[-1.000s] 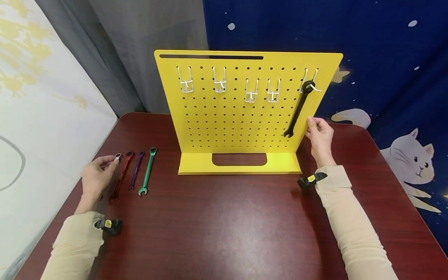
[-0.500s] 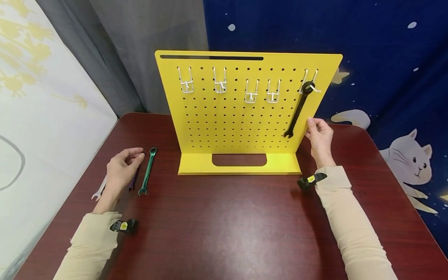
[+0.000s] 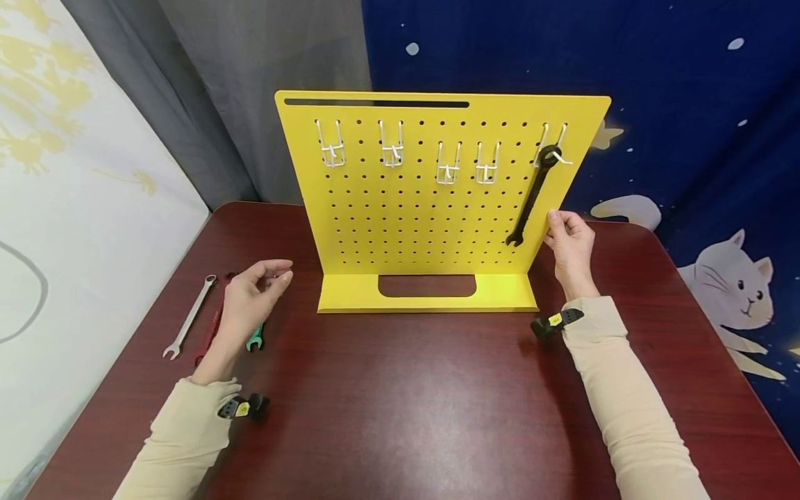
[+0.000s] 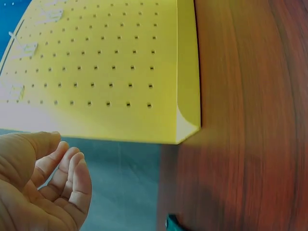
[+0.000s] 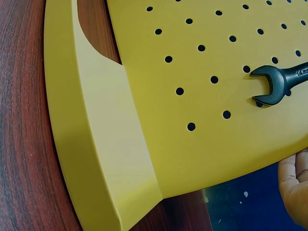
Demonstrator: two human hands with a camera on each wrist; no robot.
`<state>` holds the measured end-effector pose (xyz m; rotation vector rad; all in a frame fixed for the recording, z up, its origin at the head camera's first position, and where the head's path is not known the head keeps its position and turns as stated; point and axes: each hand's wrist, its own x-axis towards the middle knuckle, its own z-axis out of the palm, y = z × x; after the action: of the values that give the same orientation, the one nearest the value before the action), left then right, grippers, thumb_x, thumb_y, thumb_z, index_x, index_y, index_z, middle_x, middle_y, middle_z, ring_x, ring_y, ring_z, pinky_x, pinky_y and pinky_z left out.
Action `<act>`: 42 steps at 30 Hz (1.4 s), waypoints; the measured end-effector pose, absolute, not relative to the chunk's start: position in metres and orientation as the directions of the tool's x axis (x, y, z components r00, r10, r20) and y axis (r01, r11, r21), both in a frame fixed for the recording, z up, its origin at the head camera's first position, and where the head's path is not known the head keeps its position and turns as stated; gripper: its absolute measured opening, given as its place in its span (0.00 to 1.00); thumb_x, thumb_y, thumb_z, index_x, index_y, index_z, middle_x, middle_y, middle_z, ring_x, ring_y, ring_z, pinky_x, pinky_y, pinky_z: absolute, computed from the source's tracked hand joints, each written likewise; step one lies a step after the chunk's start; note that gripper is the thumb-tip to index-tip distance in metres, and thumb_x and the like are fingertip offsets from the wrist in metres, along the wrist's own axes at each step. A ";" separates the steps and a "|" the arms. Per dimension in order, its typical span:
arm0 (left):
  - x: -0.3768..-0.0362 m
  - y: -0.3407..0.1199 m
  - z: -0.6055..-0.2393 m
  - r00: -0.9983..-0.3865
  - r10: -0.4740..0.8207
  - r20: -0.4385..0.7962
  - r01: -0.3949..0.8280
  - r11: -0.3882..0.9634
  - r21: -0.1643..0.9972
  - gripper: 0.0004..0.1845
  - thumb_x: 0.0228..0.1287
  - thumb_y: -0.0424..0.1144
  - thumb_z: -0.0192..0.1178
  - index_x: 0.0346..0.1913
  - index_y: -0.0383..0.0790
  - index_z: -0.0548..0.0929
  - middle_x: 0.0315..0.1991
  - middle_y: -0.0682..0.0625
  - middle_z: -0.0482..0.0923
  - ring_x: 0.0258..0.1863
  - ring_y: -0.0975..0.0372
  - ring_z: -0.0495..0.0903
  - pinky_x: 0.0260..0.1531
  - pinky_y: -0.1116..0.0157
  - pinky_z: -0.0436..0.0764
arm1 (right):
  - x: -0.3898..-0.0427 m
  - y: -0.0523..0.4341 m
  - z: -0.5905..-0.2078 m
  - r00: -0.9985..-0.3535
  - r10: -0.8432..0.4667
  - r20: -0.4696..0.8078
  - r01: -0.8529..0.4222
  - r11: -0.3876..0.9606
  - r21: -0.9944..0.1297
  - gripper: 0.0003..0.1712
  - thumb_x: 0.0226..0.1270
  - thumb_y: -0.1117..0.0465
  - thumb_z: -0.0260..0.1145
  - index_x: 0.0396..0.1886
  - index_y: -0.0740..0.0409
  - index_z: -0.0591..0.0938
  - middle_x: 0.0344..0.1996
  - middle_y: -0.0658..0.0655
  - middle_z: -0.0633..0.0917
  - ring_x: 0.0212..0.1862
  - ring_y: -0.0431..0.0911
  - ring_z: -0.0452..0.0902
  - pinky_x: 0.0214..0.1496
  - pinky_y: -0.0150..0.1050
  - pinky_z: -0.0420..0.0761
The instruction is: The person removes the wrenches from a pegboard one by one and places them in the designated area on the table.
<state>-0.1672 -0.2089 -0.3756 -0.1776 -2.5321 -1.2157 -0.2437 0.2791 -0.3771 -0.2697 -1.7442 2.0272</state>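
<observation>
Under the left hand (image 3: 250, 305) lie the green wrench (image 3: 253, 340), only its lower end showing, and the red wrench (image 3: 209, 333), mostly hidden; its grip is loosely curled above them, holding nothing. Just left, the silver wrench (image 3: 189, 317) lies in full view on the surface (image 3: 406, 403). Well apart, the right hand (image 3: 570, 244) grips the yellow pegboard (image 3: 425, 201) edge beside the hanging black wrench (image 3: 532, 194).
</observation>
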 end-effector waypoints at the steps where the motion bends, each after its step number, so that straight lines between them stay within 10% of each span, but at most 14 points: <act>1: -0.167 -0.206 -0.375 -0.938 -0.019 0.346 0.259 0.625 0.736 0.12 0.65 0.38 0.59 0.49 0.38 0.82 0.38 0.44 0.82 0.29 0.79 0.72 0.25 0.79 0.69 | -0.244 0.279 -0.377 -0.880 0.453 0.141 -0.206 -0.097 -0.974 0.14 0.60 0.54 0.65 0.36 0.61 0.80 0.33 0.49 0.83 0.37 0.40 0.79 0.44 0.30 0.81; 42: -0.178 -0.099 -0.373 -0.939 0.184 0.292 0.343 0.412 0.844 0.11 0.63 0.36 0.61 0.47 0.39 0.83 0.44 0.47 0.83 0.40 0.59 0.81 0.34 0.72 0.78 | -0.241 0.277 -0.374 -0.876 0.467 0.116 -0.208 -0.149 -0.967 0.06 0.60 0.58 0.66 0.30 0.56 0.80 0.29 0.49 0.82 0.33 0.40 0.76 0.38 0.27 0.80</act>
<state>-0.1779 -0.0990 -0.3730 -0.4720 -2.5074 -1.5552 -0.2407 0.2774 -0.3741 -0.2928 -1.6888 2.0708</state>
